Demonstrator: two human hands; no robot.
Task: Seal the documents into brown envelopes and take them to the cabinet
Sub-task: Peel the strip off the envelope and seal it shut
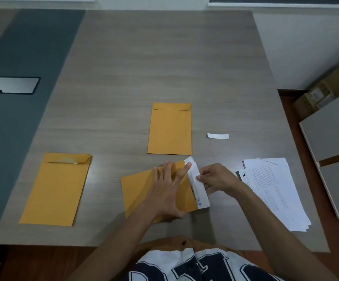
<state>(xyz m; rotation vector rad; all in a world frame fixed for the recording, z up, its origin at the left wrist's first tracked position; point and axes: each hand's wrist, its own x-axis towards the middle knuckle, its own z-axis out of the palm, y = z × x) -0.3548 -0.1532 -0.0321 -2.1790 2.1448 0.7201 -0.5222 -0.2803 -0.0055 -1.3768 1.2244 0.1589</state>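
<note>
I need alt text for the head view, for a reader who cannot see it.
A left hand presses flat on a brown envelope on a table while the right hand pinches white papers sticking out of its open end. Two more envelopes and a paper stack lie nearby.

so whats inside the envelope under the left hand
White folded papers stick out of the envelope at its right end, pinched by the right hand. The left hand presses it flat. How far the papers reach inside is hidden.

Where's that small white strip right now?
In the head view, the small white strip lies on the table, right of the far envelope and beyond the paper stack.
</note>
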